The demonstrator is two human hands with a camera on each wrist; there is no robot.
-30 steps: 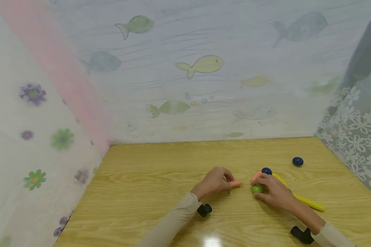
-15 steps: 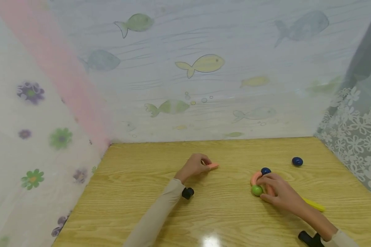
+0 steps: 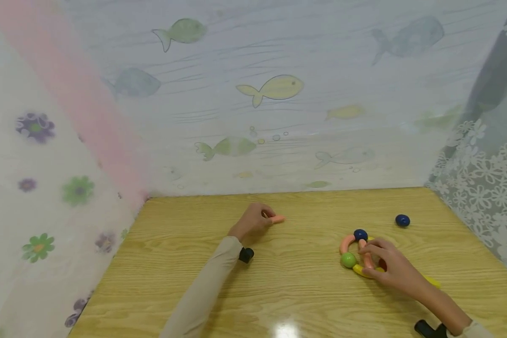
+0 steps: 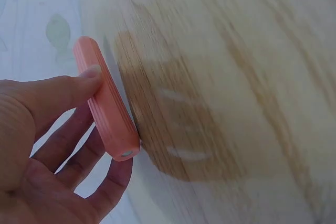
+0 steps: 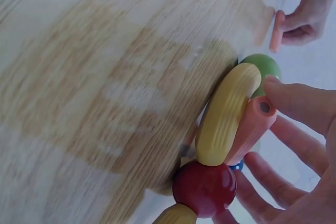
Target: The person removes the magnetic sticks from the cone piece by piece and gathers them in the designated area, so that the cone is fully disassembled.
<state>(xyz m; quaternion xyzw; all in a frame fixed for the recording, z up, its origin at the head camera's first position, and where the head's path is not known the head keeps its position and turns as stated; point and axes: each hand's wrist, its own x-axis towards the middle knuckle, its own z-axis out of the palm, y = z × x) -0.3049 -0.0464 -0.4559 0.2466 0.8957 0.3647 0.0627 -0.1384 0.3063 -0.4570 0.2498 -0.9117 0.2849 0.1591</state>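
- Pink stick (image 4: 106, 100): short ribbed rod, pinched in the left hand (image 3: 252, 220) between thumb on top and fingers (image 4: 79, 145) underneath. One end pokes out past the fingertips toward the right, low over the tabletop (image 3: 304, 291).
- Left hand sits mid-tabletop, toward the far edge, well apart from the right hand (image 3: 390, 267).
- Toy cluster (image 3: 357, 256): curved pink piece, curved yellow piece (image 5: 227, 113), green ball (image 3: 348, 259), dark blue ball (image 3: 360, 234) joined in a rough ring on the tabletop, right of centre. Right wrist view also shows a red ball (image 5: 204, 189) at the near end of the yellow piece and a straight pink rod (image 5: 252, 127) lying against it.
- Right hand: fingers curled round that straight pink rod and the ring, thumb on the rod's open end just beside the green ball.
- Yellow stick (image 3: 432, 281) runs out from under the right hand toward the right edge; mostly hidden by the wrist.
- Loose dark blue ball (image 3: 402, 220) lies alone on the tabletop, beyond and right of the cluster, apart from it.
- Fish-print curtain (image 3: 270, 89) hangs behind the tabletop.
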